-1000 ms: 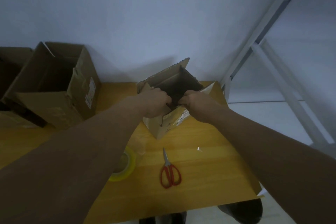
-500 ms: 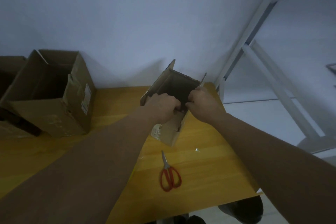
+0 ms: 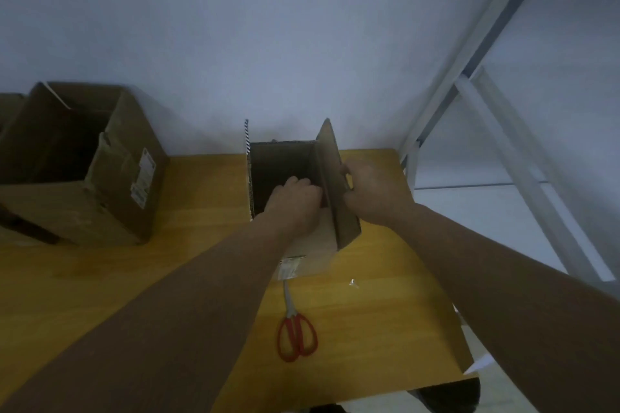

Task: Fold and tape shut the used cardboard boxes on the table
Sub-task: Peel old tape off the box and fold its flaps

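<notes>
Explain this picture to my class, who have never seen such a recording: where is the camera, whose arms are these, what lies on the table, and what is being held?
No machine here: a person wears a camera on the head, looking down at their own arms. On the yellow table stands a small open box. The right hand grips its upright flap from outside. The left hand reaches inside, fingers curled by that flap, though its grip is unclear. Red-handled scissors lie nearer the person, and a bigger open box stands at the left.
</notes>
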